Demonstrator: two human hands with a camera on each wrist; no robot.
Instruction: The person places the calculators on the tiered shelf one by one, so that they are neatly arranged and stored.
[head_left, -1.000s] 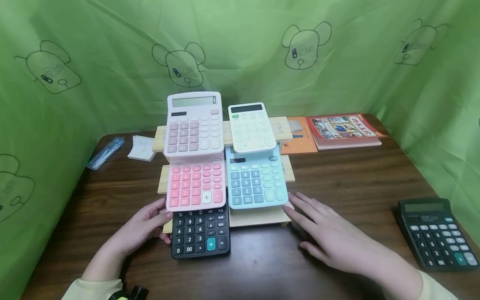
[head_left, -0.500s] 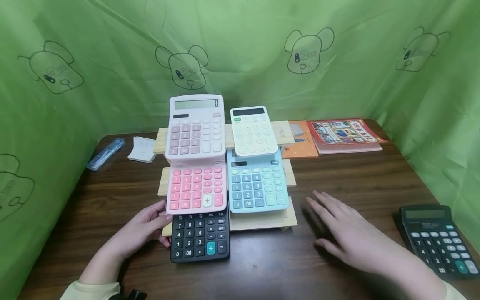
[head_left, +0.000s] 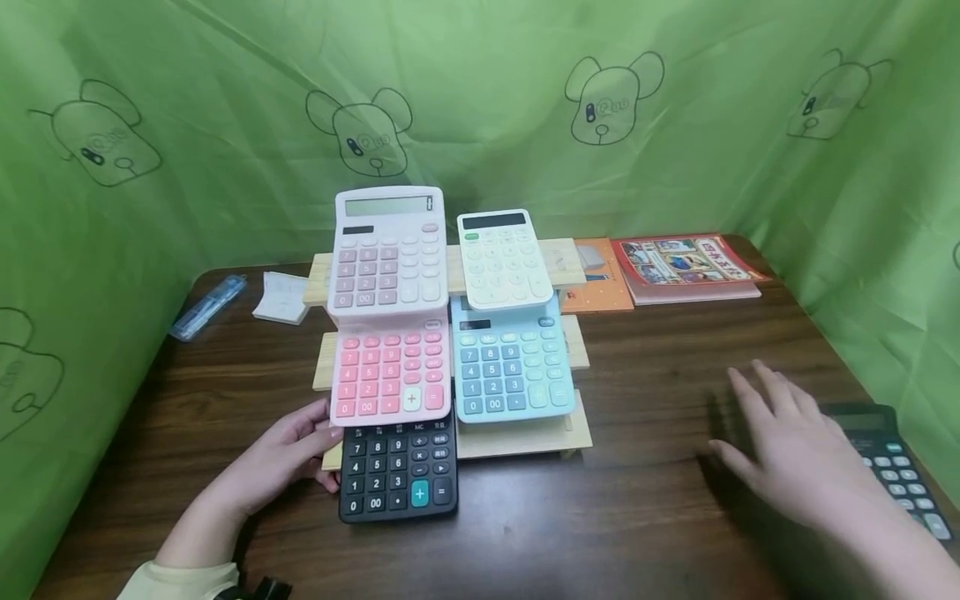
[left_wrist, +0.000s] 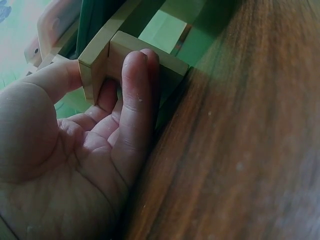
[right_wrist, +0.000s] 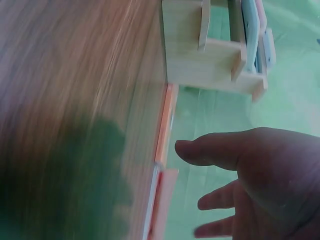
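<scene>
A tiered wooden display rack (head_left: pixel 566 433) carries several calculators. On its left side sit a white-and-mauve calculator (head_left: pixel 408 283), a pink calculator (head_left: pixel 390 375) and a black calculator (head_left: pixel 397 471); on its right, a small white calculator (head_left: pixel 502 258) above a blue calculator (head_left: pixel 513 367). My left hand (head_left: pixel 288 446) grips the rack's lower front left corner, thumb on the front strip (left_wrist: pixel 90 70) and fingers around the wooden upright. Fingers spread, my right hand (head_left: pixel 795 450) hovers over the table and holds nothing. It partly hides a second black calculator (head_left: pixel 866 421) at the table's right edge.
Behind the rack's right side lie an orange booklet (head_left: pixel 600 287) and a red picture book (head_left: pixel 686 267). A clear blue packet (head_left: pixel 208 308) and a small white paper pad (head_left: pixel 281 297) lie at the back left. Green cloth (head_left: pixel 480 108) surrounds the wooden table (head_left: pixel 645 342).
My right hand has left the rack's right side and moved right across the table to the second black calculator. My left hand still grips the rack's left corner.
</scene>
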